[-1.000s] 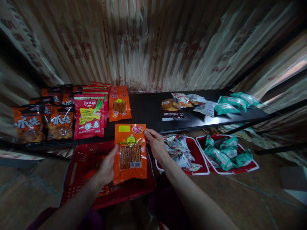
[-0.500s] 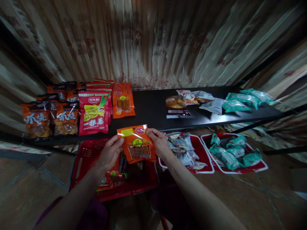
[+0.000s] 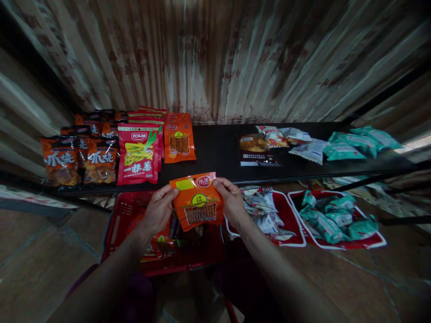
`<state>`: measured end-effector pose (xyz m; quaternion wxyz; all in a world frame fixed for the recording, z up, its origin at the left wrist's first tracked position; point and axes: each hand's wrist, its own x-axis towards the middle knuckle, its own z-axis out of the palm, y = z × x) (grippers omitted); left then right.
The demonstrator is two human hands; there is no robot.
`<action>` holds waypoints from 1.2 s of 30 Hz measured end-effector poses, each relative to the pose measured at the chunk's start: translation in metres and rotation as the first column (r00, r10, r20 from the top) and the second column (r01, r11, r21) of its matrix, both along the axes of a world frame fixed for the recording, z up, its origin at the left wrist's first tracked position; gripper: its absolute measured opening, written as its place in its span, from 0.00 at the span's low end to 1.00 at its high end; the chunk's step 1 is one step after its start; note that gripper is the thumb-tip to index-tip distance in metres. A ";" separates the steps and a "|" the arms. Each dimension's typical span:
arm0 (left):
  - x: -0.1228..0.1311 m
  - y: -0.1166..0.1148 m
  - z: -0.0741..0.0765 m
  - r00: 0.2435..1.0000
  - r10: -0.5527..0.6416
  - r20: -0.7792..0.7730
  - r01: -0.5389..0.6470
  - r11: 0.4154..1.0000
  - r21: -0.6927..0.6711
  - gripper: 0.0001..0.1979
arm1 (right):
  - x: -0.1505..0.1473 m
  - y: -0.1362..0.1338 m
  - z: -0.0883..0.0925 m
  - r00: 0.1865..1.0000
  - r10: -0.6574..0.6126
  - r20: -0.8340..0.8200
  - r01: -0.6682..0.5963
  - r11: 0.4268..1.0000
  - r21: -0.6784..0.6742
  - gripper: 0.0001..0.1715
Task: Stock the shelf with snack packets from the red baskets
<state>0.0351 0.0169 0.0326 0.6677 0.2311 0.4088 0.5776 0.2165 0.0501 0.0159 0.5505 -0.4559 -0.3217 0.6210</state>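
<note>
1. Sheeting (image 3: 215, 63), pleated and printed, hangs behind everything facing you.
2. Across your view runs a black shelf (image 3: 215, 157). From its left end stand orange-and-black packets (image 3: 101, 161), pink packets (image 3: 138, 157) and matching orange packets (image 3: 178, 143); to the right lie a brown packet (image 3: 257, 154), pale packets (image 3: 311, 150) and green packets (image 3: 346, 151).
3. Below it, nearest you, sits a large red basket (image 3: 117, 220) with jumbled packets inside.
4. Beside that are two smaller white-rimmed baskets (image 3: 288, 220), one with pale packets, one with green.
5. You hold one orange packet (image 3: 198, 202) above the large basket, before the shelf's front edge, its printed face towards you.
6. Your left hand (image 3: 160, 208) pinches its left edge, thumb in front.
7. Your right hand (image 3: 232, 202) pinches its upper right corner.
</note>
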 end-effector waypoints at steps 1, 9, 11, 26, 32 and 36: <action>0.000 0.000 -0.001 1.000 0.002 0.004 -0.002 1.000 0.005 0.12 | 0.000 0.000 -0.001 1.000 -0.005 0.008 0.005 1.000 0.000 0.14; -0.008 -0.001 -0.013 0.991 -0.126 -0.047 0.125 0.992 -0.036 0.12 | 0.001 0.004 0.002 0.996 -0.045 -0.080 0.041 0.998 -0.051 0.17; -0.011 -0.001 -0.018 0.975 -0.200 -0.101 0.197 0.979 -0.044 0.12 | 0.003 0.006 0.003 0.990 -0.076 -0.115 0.067 0.995 -0.075 0.16; -0.007 -0.008 -0.025 0.925 -0.255 -0.282 0.242 0.967 -0.082 0.15 | 0.009 0.010 -0.004 0.975 -0.115 -0.190 0.098 0.991 -0.093 0.13; -0.011 -0.005 -0.017 0.944 -0.159 -0.289 0.142 0.987 -0.080 0.14 | 0.014 0.004 0.001 0.977 0.065 -0.205 -0.085 0.992 -0.092 0.14; -0.016 0.000 -0.013 0.962 -0.110 -0.250 0.099 0.993 -0.058 0.15 | 0.015 -0.001 0.003 0.962 0.208 -0.175 -0.227 0.970 -0.093 0.15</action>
